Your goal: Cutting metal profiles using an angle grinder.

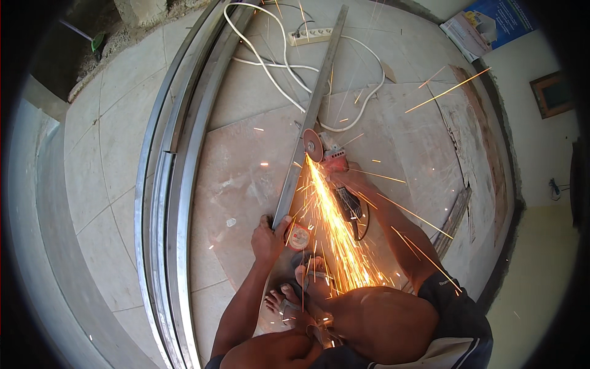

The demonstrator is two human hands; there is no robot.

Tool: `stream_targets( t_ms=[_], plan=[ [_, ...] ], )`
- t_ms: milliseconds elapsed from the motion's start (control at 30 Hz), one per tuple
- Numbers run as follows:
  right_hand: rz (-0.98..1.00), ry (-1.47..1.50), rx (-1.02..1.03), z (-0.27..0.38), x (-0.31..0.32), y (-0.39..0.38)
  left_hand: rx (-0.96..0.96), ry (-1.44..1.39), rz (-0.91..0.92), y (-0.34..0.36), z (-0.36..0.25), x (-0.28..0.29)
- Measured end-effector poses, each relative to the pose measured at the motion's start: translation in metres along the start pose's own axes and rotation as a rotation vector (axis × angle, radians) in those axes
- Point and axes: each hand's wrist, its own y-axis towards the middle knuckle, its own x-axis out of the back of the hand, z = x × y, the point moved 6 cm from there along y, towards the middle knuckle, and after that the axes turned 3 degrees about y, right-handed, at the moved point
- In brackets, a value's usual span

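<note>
My left hand (268, 241) grips a long square steel bar (327, 61) that runs diagonally up the middle of the head view. My right hand (343, 178) is wrapped round a red and black angle grinder (333, 158), its disc (312, 144) against the bar's right side. A bright stream of sparks pours down from the contact point toward my legs and partly hides the tool. A round red-labelled item (297, 237) lies by my left hand, above my sandalled feet (284, 302).
Several long steel profiles (184, 166) lie along the left. A power strip (309, 36) with looping white cable (278, 92) is at the top. A worn board (473, 147) and another metal length (453, 215) lie right, beside the wall (541, 184), with a poster (482, 27) at upper right.
</note>
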Motion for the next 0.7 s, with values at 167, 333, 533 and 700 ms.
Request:
stream_targets(
  t_ms=[167,333,533,700],
  plan=[
    [0.05,0.046,0.031,0.01,-0.016,-0.016,-0.003,-0.022,-0.019,0.001,0.005,0.006],
    [0.045,-0.047,0.005,0.008,-0.013,-0.015,-0.008,-0.091,0.013,0.002,0.006,0.005],
    [0.109,0.139,0.08,0.021,-0.027,-0.022,-0.008,-0.087,0.003,0.001,0.004,0.011],
    [-0.021,-0.056,0.085,0.009,-0.005,-0.012,-0.029,-0.143,0.028,0.001,-0.01,0.01]
  ],
)
